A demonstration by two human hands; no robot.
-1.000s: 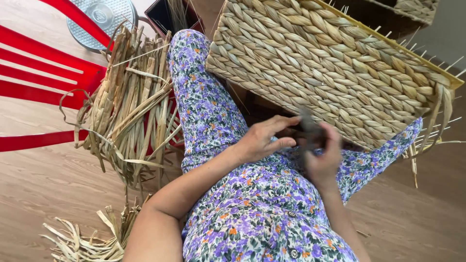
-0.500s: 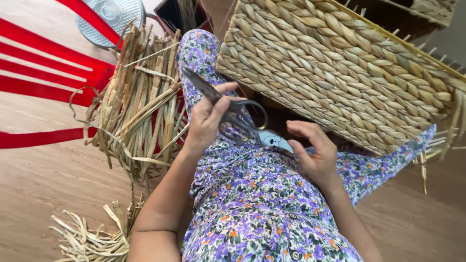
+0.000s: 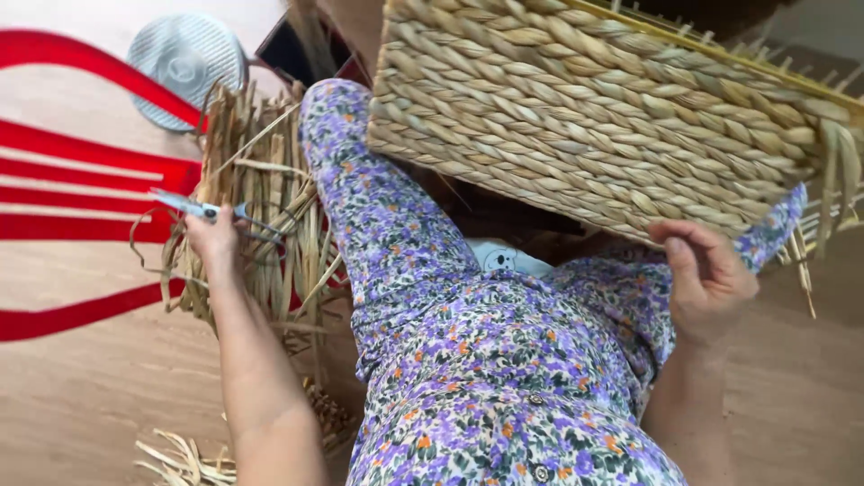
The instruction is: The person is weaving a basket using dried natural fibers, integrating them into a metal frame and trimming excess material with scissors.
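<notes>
Scissors, small, with pale metal blades and dark loop handles [image 3: 202, 211], sit in the left hand [image 3: 216, 238], out to that side over the bundle of dried straw-coloured reed strips [image 3: 261, 225]. The hand is closed on the handle end, fingers curled round the loops; I cannot tell whether the blades are parted. From the grip the blades run outward and slightly upward in the head view, away from the body, so the long axis lies nearly level and the tips point toward the red bands on the wooden floor [image 3: 81, 202]. They look light and rigid, likely slick on the metal, with sharp tips, so the loops are the sensible place to hold. The right hand [image 3: 711, 279] is half open, fingertips touching the lower edge of the large woven straw basket [image 3: 612, 117], which rests tilted above the lap in the purple flowered dress [image 3: 468, 360]. Beyond the scissors' tips lies a round grey ribbed disc [image 3: 184, 63].
</notes>
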